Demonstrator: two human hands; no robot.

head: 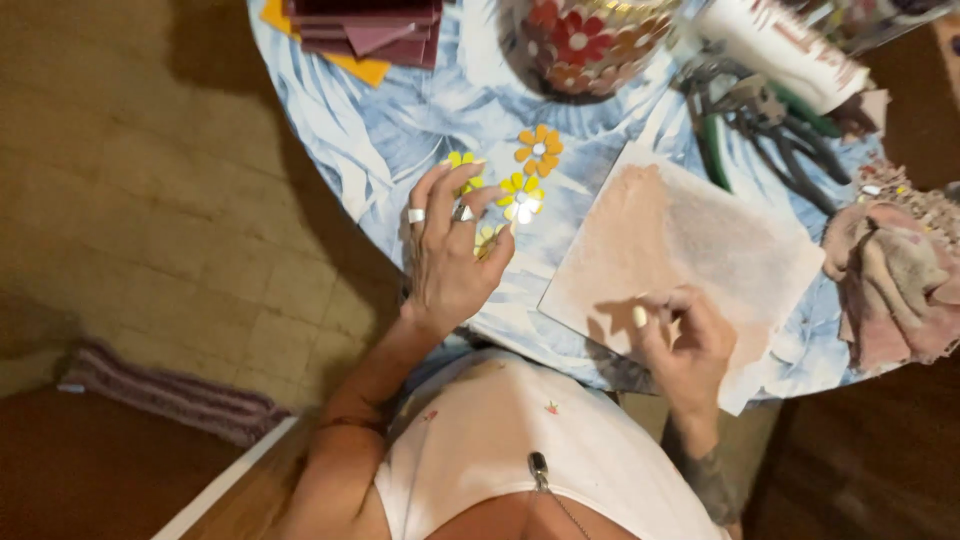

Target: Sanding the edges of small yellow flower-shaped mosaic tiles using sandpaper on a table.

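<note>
Left hand (450, 250) grip open, fingertips on yellow flower pieces (520, 196), right hand (685, 340) grip pinched, contents unclear.

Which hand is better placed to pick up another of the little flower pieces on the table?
Left. The left hand hovers right over the small yellow flower pieces, fingers spread. The right hand is farther off, over the pinkish square tile, fingertips pinched together, perhaps on something too small to tell.

The left hand (450, 250) covers part of a yellow flower piece (488, 238). The flowered bowl (585, 45) and stacked dark red tiles (365, 28) are cut off at the far edge. Whatever the right hand (685, 345) pinches is too small to tell, perhaps a small chip.
</note>
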